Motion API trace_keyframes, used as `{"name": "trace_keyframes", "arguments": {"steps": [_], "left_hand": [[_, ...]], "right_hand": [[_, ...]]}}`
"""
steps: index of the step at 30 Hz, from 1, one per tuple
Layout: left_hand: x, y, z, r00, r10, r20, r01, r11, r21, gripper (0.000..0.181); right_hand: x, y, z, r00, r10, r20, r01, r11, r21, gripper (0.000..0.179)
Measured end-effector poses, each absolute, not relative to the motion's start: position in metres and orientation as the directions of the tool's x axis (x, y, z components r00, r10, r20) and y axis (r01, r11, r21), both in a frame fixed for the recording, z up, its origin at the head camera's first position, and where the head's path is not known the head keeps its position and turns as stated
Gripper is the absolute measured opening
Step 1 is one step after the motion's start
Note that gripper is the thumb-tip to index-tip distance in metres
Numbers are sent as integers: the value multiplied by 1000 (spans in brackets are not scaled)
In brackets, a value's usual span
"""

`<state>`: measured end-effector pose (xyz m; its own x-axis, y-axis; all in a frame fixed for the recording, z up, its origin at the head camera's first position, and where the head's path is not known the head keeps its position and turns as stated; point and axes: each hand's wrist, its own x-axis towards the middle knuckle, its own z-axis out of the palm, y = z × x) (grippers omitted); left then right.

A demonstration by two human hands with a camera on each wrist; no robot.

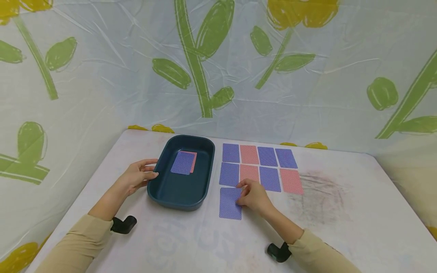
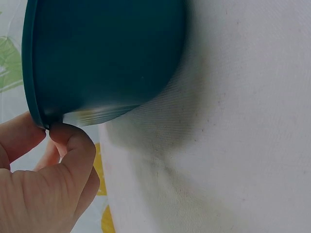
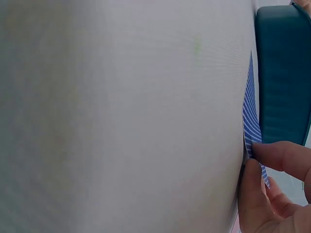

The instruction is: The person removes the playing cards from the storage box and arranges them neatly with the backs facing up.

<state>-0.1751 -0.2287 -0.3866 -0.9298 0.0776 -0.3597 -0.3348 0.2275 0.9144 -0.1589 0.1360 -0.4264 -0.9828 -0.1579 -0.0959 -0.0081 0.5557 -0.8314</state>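
Note:
A dark teal plastic basin (image 1: 165, 198) stands on the table, and my left hand (image 1: 134, 177) pinches its left rim between thumb and finger, as the left wrist view also shows. Inside the basin a blue-backed playing card (image 1: 182, 162) overlaps a red-backed one (image 1: 194, 159). My right hand (image 1: 254, 198) pinches the right edge of another blue-backed playing card (image 1: 228, 204), which lies nearest to me. In the right wrist view this card (image 3: 250, 109) tilts slightly, its gripped edge between thumb and finger.
Beyond my right hand, two rows of face-down cards lie side by side, blue ones (image 1: 230, 153) mixed with red ones (image 1: 249, 154). A grey smudge (image 1: 321, 197) marks the white table (image 1: 368, 212) on the right. A flowered sheet (image 1: 307, 98) hangs behind.

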Motion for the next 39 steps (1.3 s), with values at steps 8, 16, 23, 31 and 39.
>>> {"name": "trace_keyframes", "arguments": {"steps": [8, 16, 23, 31, 39], "left_hand": [[-176, -228, -385, -928, 71, -367, -343, 231, 911, 59], [-175, -229, -385, -929, 75, -363, -339, 223, 914, 60], [-176, -228, -385, -927, 78, -366, -340, 232, 911, 60], [-176, -228, -385, -927, 78, -368, -342, 237, 910, 60], [-176, -227, -384, -926, 71, -371, -344, 246, 906, 60]], "right_hand": [[-156, 134, -422, -982, -174, -78, -46, 616, -787, 37], [-158, 132, -423, -983, -157, -96, -27, 637, -770, 36], [-162, 130, -422, -984, -156, -82, -44, 668, -743, 36], [-167, 131, -417, -974, -170, -149, -8, 684, -729, 32], [-190, 129, -393, -935, -218, -279, 128, 526, -841, 32]]}}
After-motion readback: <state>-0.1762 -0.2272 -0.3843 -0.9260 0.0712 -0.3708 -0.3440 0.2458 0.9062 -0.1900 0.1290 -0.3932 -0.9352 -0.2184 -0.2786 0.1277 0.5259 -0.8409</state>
